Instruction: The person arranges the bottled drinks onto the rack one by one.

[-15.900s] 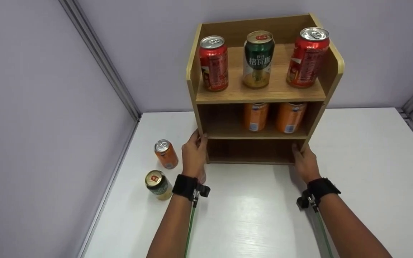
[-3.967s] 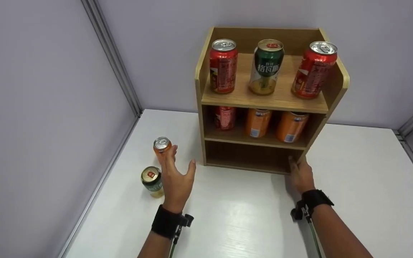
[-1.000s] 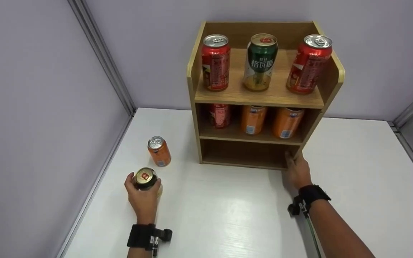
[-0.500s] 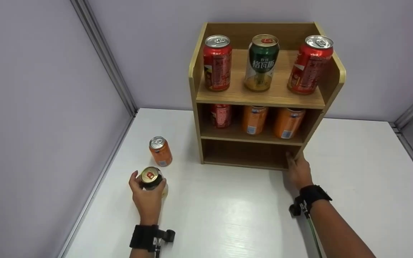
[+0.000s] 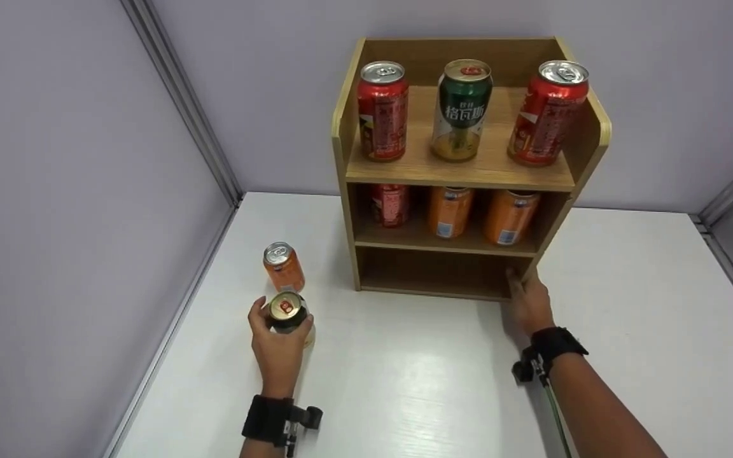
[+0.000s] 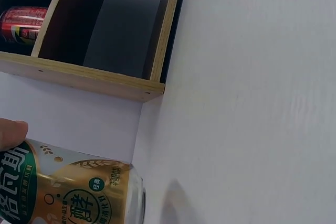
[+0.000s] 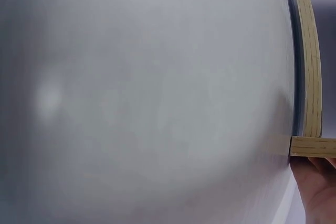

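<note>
My left hand (image 5: 277,350) grips a green and gold drink can (image 5: 289,312), thumb on its right side and fingers on its left. In the left wrist view the same can (image 6: 79,187) shows its gold label, and a shadow lies apart from its base. Just behind it an orange can (image 5: 285,270) stands on the table. My right hand (image 5: 532,305) holds the lower right side panel of a wooden shelf (image 5: 462,176), the thumb towards the inside. In the right wrist view, part of that hand (image 7: 317,187) shows against the panel's edge.
On the top shelf stand a red can (image 5: 383,114), a green can (image 5: 462,111) and another red can (image 5: 548,117). The middle shelf bears a red can (image 5: 390,205) and two orange cans (image 5: 449,213). A grey wall (image 5: 86,222) bounds the white table (image 5: 417,394) at left.
Earlier both hands held the shelf; a red can has since appeared at the middle shelf's left. My left hand then took the green and gold can and has shifted it right. The right hand stays.
</note>
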A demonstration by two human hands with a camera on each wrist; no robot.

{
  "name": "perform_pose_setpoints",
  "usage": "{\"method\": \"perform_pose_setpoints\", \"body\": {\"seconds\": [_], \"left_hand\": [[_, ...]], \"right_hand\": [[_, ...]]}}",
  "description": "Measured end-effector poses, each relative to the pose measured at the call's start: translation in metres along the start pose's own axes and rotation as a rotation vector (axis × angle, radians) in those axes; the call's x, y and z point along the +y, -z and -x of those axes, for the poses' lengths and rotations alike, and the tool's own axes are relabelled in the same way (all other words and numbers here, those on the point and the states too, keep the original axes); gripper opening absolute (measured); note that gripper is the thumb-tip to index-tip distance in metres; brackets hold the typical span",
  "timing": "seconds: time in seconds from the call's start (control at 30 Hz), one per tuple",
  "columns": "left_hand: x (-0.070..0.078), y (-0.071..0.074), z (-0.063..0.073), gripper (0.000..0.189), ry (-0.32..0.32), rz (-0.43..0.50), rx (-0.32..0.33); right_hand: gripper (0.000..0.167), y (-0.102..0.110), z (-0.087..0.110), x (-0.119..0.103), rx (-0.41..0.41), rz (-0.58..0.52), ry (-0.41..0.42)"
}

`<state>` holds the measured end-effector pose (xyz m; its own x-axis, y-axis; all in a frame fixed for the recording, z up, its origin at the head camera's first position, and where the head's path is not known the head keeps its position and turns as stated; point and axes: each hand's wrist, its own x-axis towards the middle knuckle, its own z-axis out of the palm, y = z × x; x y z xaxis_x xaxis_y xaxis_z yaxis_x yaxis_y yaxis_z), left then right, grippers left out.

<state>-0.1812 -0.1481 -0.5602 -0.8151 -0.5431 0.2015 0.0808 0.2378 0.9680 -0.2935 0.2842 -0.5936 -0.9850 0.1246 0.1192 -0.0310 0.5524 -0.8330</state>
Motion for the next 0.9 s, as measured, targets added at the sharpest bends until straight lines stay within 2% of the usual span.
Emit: {"method": "perform_pose_setpoints", "body": {"seconds": [0.3,0.53,0.77,0.9], "left_hand": [[0.003,-0.007,0.004,0.085,-0.012,0.002,-0.051],[0.008,-0.015,0.005,0.082,-0.043,0.044,-0.031],[0.017,-0.027,0.007,0.08,-0.12,0.05,-0.021],[0.022,-0.031,0.009,0.078,-0.123,0.042,-0.027]], "right_hand": [[0.072,-0.002,0.0,-0.001,0.005,0.01,0.006],[0.07,0.002,0.0,-0.001,-0.005,0.011,0.015],[0.071,0.001,-0.001,0.001,0.004,0.022,0.016],[0.071,0.001,0.0,0.001,0.003,0.017,0.013]]}}
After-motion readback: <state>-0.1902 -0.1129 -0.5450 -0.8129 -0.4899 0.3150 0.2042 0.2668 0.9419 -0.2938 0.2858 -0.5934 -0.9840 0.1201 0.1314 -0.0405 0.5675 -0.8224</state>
